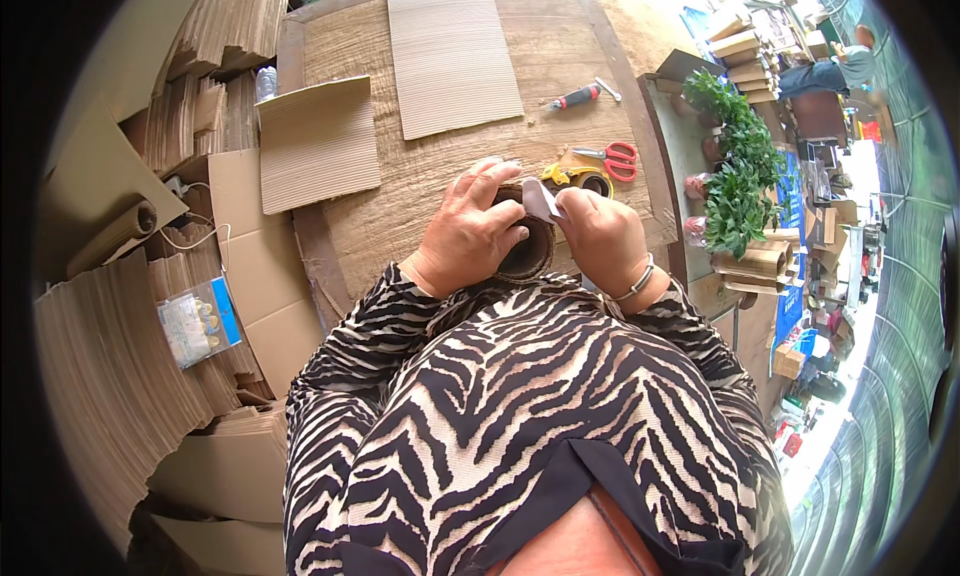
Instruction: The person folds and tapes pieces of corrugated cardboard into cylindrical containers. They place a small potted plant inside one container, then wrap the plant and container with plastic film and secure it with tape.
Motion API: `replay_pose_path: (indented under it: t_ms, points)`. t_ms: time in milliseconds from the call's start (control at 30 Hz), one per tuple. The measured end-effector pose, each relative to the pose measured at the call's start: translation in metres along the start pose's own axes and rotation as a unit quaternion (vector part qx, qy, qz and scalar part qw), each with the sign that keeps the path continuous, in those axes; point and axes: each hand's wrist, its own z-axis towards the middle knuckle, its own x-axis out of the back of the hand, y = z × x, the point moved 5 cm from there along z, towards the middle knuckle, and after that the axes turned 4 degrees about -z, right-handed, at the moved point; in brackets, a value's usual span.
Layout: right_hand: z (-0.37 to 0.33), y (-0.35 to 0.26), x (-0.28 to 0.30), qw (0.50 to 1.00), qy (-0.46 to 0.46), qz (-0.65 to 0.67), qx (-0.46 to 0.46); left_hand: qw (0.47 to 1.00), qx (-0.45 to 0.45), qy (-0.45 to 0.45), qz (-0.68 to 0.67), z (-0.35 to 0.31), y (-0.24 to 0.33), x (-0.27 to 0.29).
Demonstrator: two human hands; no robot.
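Close to my body, my left hand [462, 224] is closed around the near-left side of a rolled corrugated cardboard tube [538, 248], its round opening facing up. My right hand [604, 238] pinches a pale, thin strip [540, 202] at the tube's far rim; whether it is paper or tape I cannot tell. Just beyond my right hand lies a yellow tape dispenser [562, 175] with a roll of tape [597, 184]. A pair of red-handled scissors [618, 162] rests beside it. Farther off is a grey and red handled tool [578, 98] with a metal crosspiece.
On the wooden table [340, 46] lie a long corrugated cardboard sheet [455, 61] and a folded one [320, 146] at its left edge. Stacked cardboard [120, 356] fills the left side, with a plastic packet [195, 326] on it. Leafy green plants [740, 166] stand to the right.
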Motion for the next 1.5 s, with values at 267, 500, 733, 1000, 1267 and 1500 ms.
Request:
replay_pose_path:
  t_ms: [267,500,733,1000,1267,1500]
  points:
    - [0.026,0.013,-0.008,0.987,-0.155,0.018,-0.043,1.000,0.006,0.017,-0.021,0.000,-0.004,0.002]
    - [0.051,0.009,-0.017,0.947,-0.309,-0.093,0.006,0.999,0.013,0.029,-0.001,0.001,0.002,-0.006]
    - [0.053,0.009,-0.011,0.957,-0.286,-0.024,-0.036,0.994,0.084,0.064,0.009,-0.003,-0.010,0.002]
    - [0.034,0.009,0.022,0.995,-0.073,0.027,-0.059,0.989,0.115,0.087,-0.021,-0.005,-0.020,0.002]
    - [-0.022,-0.007,-0.022,0.977,-0.128,0.110,0.132,0.981,0.155,0.058,-0.099,0.008,-0.024,-0.006]
    - [-0.044,0.020,-0.043,0.988,-0.052,0.138,0.045,0.947,0.192,0.026,-0.257,0.023,-0.033,-0.029]
